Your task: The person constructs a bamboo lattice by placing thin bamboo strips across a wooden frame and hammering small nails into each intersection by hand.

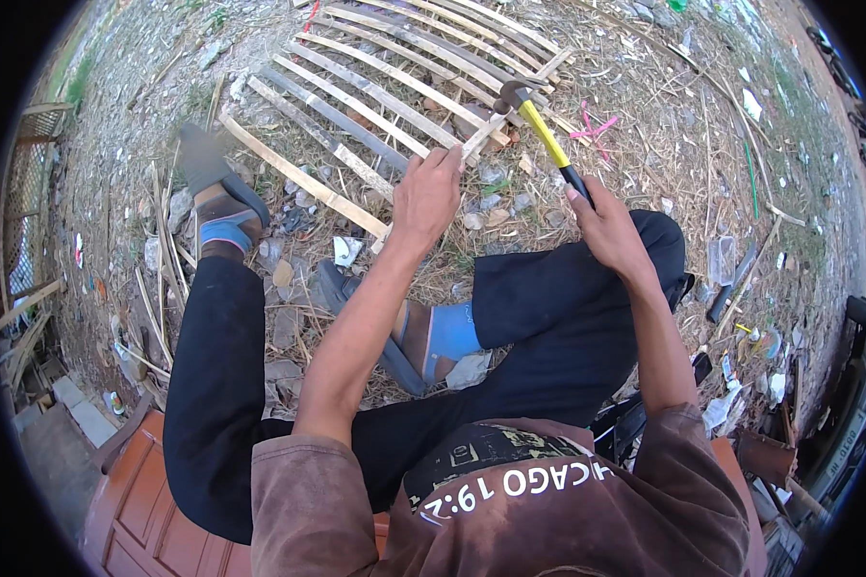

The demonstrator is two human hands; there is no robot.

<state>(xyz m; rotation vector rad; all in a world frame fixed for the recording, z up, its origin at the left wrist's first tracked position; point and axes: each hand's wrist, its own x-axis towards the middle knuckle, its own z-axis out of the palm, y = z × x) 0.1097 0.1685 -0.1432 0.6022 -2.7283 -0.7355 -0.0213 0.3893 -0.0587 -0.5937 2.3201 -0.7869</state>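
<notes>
My right hand (606, 231) is wrapped round the black grip of a hammer (547, 137) with a yellow-and-black handle. The hammer's dark head reaches to the crosswise wooden strip (483, 137) at the near side of a slatted frame; whether it touches cannot be told. My left hand (427, 197) is closed at that same strip, fingers pinching it close to the slat ends. Several long, thin slats (332, 108) lie side by side on the ground, running away to the far left. Any nail is hidden or too small to see.
My sandalled foot (226, 183) rests left of the slats. A pink ribbon (595, 131) lies right of the hammer. Farther right are a clear plastic container (722, 260) and a dark-handled tool (731, 287). Stones, straw and scraps litter the ground. A reddish-brown panelled board (154, 510) is beneath me.
</notes>
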